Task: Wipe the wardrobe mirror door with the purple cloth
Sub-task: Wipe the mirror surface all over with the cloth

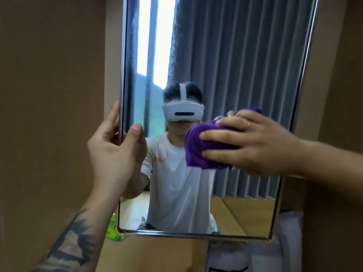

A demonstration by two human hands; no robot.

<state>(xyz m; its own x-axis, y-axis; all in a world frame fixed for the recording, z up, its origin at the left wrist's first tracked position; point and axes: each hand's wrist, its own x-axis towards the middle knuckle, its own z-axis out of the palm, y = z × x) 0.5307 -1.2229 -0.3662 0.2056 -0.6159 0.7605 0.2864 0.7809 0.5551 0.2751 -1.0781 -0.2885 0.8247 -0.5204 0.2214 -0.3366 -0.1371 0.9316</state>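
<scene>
Wiping looks underway, the right hand (255,142) pressing the bunched purple cloth (198,148) mid-mirror door (235,65), the left hand (114,146) gripping its left edge, with haze left near the top.

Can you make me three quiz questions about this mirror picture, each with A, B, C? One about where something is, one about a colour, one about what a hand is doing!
1. Where on the mirror door does the left hand hold?
A. its left edge
B. its top edge
C. its bottom corner

2. What colour is the cloth?
A. green
B. purple
C. white

3. What is the right hand doing?
A. hanging loose
B. pointing at the curtain
C. pressing the cloth on the glass

Answers:
1 A, the fingers curl round the left frame, thumb on the glass.
2 B, the bunched cloth is plainly purple.
3 C, the fingers spread over the cloth against the mirror.
</scene>
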